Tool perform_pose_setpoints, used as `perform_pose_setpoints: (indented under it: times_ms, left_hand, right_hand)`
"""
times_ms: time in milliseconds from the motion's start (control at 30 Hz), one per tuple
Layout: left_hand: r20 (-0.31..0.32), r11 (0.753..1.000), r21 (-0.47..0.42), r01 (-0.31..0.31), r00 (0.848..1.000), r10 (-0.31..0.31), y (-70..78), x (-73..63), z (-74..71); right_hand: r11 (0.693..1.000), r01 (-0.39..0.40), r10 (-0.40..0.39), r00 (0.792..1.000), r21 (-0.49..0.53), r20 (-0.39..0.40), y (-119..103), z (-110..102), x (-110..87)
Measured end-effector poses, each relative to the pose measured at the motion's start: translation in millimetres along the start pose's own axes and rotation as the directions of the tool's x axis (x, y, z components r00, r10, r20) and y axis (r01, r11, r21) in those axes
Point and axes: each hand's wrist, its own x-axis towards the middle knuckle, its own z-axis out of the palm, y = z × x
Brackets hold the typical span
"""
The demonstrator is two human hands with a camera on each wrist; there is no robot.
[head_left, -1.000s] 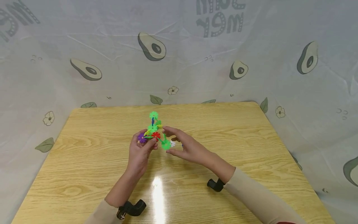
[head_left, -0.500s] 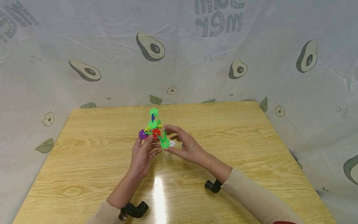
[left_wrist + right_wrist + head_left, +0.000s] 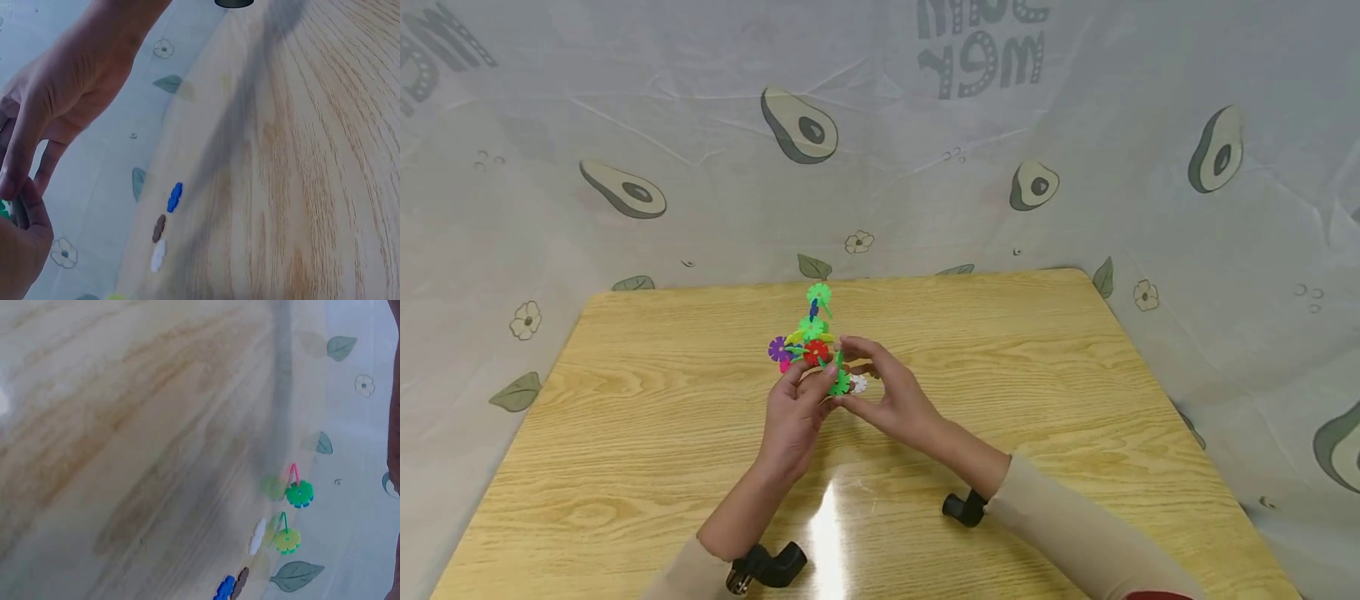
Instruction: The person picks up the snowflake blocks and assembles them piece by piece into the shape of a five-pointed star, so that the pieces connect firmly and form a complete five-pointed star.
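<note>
Several notched plastic discs are slotted together into one colourful disc assembly (image 3: 814,330), with a red disc (image 3: 816,352), a purple disc (image 3: 778,349) and green ones. My left hand (image 3: 792,421) pinches its lower part, thumb on a green disc (image 3: 841,384). From the right, my right hand (image 3: 895,400) holds the same green part between thumb and index finger. The left wrist view shows the fingertips of both hands meeting at its left edge, round a sliver of green (image 3: 5,210). Palms and fingers hide some of the assembly.
Loose discs lie flat on the wooden table (image 3: 1037,358): a white disc (image 3: 159,256), a brown disc (image 3: 159,229) and a blue disc (image 3: 175,197). In the right wrist view, a green disc (image 3: 300,494) and a yellow-green disc (image 3: 287,540) show near the patterned cloth (image 3: 350,544).
My left hand has shifted its hold from beside the red disc rightwards to the lower green disc. The assembly's top has risen slightly away from me. My right hand has barely moved.
</note>
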Motion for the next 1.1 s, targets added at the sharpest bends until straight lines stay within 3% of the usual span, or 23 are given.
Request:
perform_pose_setpoints:
  times_ms: [300,500,733,833,933,1100]
  left_hand:
    - [-0.009,0.999,0.035,-0.013,1.000,0.014,-0.5,0.8,2.4]
    - [-0.011,0.997,0.055,-0.047,0.999,0.048,-1.5,2.7,0.2]
    - [-0.007,0.993,0.079,-0.087,0.996,0.088,-2.4,3.6,-7.5]
    - [-0.009,0.994,0.079,-0.073,0.997,0.074,-2.5,3.7,-10.7]
    - [-0.001,0.995,0.081,-0.058,0.998,0.058,-2.2,3.7,-12.5]
    - [0.019,0.997,0.057,-0.046,0.999,0.045,-1.0,2.9,-13.6]
  right_hand:
    - [0.997,0.047,-0.047,0.999,-0.063,0.005,1,1,-1.7]
    - [1.000,-0.027,0.027,0.998,-0.001,0.053,3,-16,-4.5]
    - [0.989,-0.146,0.145,0.989,-0.019,-0.021,28,-39,-8.9]
    - [0.967,-0.248,0.249,0.969,-0.058,0.010,40,-46,-9.8]
    - [0.932,-0.335,0.350,0.931,-0.139,0.102,51,-51,-11.7]
    - [0.892,-0.358,0.426,0.871,-0.277,0.244,66,-54,-15.4]
